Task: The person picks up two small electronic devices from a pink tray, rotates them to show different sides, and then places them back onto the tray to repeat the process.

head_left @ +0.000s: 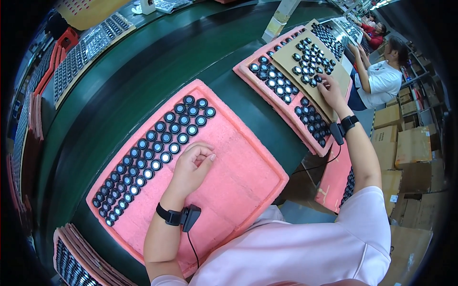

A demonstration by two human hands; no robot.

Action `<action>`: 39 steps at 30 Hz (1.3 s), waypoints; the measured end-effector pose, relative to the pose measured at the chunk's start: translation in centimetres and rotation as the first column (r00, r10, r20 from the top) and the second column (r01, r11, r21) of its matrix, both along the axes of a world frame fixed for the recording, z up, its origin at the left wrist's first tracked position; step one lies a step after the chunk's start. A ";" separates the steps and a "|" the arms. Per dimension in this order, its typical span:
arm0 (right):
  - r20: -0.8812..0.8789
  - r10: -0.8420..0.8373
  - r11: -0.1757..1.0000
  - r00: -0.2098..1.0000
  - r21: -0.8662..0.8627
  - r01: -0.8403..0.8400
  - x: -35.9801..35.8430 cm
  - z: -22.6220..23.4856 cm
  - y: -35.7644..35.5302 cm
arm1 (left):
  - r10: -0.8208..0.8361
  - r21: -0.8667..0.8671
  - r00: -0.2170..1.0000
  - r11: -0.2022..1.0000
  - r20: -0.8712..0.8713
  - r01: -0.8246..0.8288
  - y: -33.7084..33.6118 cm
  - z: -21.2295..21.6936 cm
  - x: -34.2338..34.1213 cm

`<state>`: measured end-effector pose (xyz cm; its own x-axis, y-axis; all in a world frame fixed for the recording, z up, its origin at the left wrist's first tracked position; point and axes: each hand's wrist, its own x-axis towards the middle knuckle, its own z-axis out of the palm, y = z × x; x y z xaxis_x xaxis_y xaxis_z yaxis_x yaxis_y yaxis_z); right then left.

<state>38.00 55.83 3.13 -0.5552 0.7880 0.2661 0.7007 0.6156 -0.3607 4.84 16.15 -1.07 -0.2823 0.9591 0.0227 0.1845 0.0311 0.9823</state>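
Across your station ran the dark green desk (257, 119), and on it, right in front of you, a pink foam tray (234, 162) sat at a slant. Farther off to your right lay a stack of filled pink foam trays (274, 102), with a brown cardboard sheet (336, 74) resting on top. Your left hand (193, 162) hovered over the front tray, beside the nearest row, its fingers loosely curled; whether they met or hid anything between them could not be told. Your right hand (328, 88) reached over the cardboard sheet, fingers bent at the near edge of a loose cluster; whether they were clamped on a piece could not be made out. The black round parts (165, 157) with pale centres filled three slanting rows along the front tray's far-left side, and more were scattered across the cardboard sheet.
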 end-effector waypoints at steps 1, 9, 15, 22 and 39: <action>-0.009 -0.017 1.000 1.000 -0.005 0.017 0.3 -0.2 0.2 | -0.003 -0.002 1.000 1.000 -0.014 0.003 0.0 0.0 0.0; -0.116 0.017 0.999 0.993 -0.039 -0.021 -0.9 0.6 -1.1 | 0.002 -0.003 1.000 1.000 0.000 -0.002 0.2 0.0 0.1; -0.055 0.054 0.997 0.997 -0.047 -0.057 -2.0 0.4 -1.7 | -0.007 0.008 1.000 1.000 0.019 0.006 0.3 -0.1 0.1; -0.140 0.148 0.964 0.979 -0.200 -0.174 -6.7 4.0 -12.1 | 0.018 0.009 0.996 1.000 0.085 -0.019 -0.1 -0.4 0.3; -0.633 0.703 0.074 0.325 -0.390 -0.918 -24.4 4.3 -33.7 | 0.268 -0.124 0.832 0.963 0.485 -0.238 -14.9 5.9 0.5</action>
<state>13.62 22.11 7.47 -0.9644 -0.1440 0.2220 -0.2550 0.2826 -0.9247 5.32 1.28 4.83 -0.4749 0.8479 -0.2359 -0.3456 0.0668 0.9360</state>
